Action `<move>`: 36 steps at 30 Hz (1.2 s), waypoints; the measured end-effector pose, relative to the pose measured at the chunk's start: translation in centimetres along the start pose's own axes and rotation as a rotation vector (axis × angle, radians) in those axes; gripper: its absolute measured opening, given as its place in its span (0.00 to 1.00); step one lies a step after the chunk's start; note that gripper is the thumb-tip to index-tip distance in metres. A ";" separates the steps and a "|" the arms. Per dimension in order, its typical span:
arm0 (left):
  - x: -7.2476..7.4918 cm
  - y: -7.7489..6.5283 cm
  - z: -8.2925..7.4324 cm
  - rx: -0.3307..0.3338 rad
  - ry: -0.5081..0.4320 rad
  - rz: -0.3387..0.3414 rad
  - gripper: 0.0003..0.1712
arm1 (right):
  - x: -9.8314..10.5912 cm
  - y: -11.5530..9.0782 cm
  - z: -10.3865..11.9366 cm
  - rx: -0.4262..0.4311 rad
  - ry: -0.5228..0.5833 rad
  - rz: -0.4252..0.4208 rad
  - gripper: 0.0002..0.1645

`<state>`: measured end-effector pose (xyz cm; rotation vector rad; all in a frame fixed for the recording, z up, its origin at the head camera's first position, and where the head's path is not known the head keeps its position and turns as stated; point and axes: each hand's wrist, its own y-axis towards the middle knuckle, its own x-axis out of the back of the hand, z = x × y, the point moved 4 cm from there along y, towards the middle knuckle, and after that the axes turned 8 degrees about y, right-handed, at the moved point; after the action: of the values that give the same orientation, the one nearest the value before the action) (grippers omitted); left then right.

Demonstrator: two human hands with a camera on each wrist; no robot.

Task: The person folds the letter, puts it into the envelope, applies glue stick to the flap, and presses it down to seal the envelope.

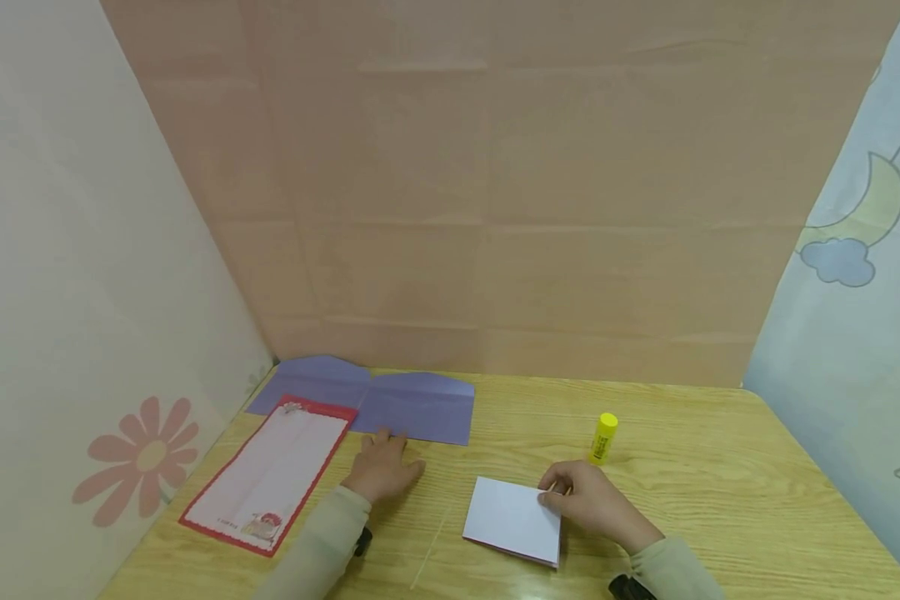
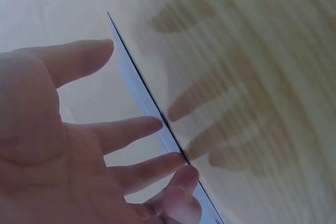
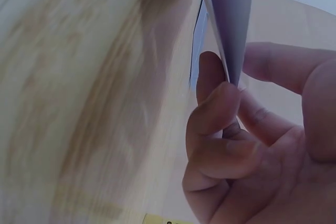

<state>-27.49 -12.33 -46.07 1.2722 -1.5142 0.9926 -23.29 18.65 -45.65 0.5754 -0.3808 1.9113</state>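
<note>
My right hand (image 1: 588, 500) pinches the right edge of a folded sheet of white paper (image 1: 512, 518), thumb on top and fingers beneath. In the right wrist view the folded paper (image 3: 231, 19) appears edge-on between thumb and fingers, raised off the table. My left hand (image 1: 385, 468) reaches to the near edge of a purple envelope (image 1: 418, 408) with its fingers spread. Seen from the left wrist, the fingertips meet that envelope edge (image 2: 173, 142) and the thumb stands apart. A second purple envelope (image 1: 315, 383) with its flap raised lies to the left.
A red-bordered sheet of letter paper (image 1: 270, 475) lies on the left, its top corner over the purple envelopes. Beyond my right hand stands a yellow glue stick (image 1: 603, 437). The wooden table (image 1: 705, 467) ends at a brown paper backdrop (image 1: 487, 208).
</note>
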 end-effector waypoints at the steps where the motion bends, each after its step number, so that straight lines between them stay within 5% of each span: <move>1: 0.1 0.0 0.0 -0.001 0.001 0.004 0.36 | 0.0 0.0 -0.1 0.001 -0.001 0.001 0.08; 9: 0.0 -0.1 -0.7 -0.028 0.005 0.029 0.34 | 0.0 -0.1 -0.2 -0.004 -0.001 0.000 0.07; 20: -0.1 -1.6 -3.0 -0.185 0.010 0.099 0.29 | 0.3 0.1 0.6 0.071 0.000 -0.039 0.03; 36: -0.5 -5.7 -6.7 -0.377 0.206 0.102 0.22 | 3.0 -0.2 1.8 0.037 0.006 -0.159 0.04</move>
<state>-20.93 -6.63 -44.51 0.8102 -1.5280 0.8246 -23.75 20.08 -42.55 0.6065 -0.2881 1.7700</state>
